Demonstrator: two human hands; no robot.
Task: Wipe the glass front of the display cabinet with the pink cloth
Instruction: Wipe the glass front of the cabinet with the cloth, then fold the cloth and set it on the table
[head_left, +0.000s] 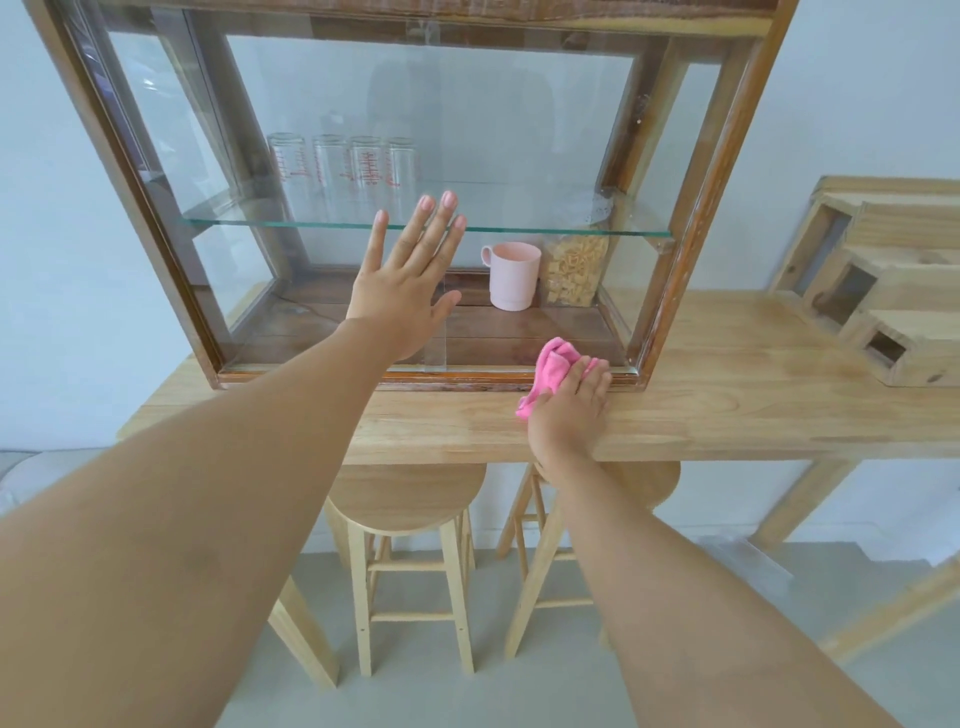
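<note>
A wooden display cabinet (691, 218) with a glass front (322, 104) stands on a long wooden table (727, 395). My left hand (402, 291) lies flat against the glass near its middle, fingers spread and pointing up. My right hand (571, 410) presses a crumpled pink cloth (553, 366) against the lower right part of the glass, at the bottom frame rail. Part of the cloth is hidden under my fingers.
Inside the cabinet, several upturned glasses (343, 166) stand on a glass shelf (311, 222); a pink mug (511, 275) and a bag of snacks (574, 270) sit below. A wooden stepped box (883, 291) rests at the table's right. Two stools (410, 499) stand underneath.
</note>
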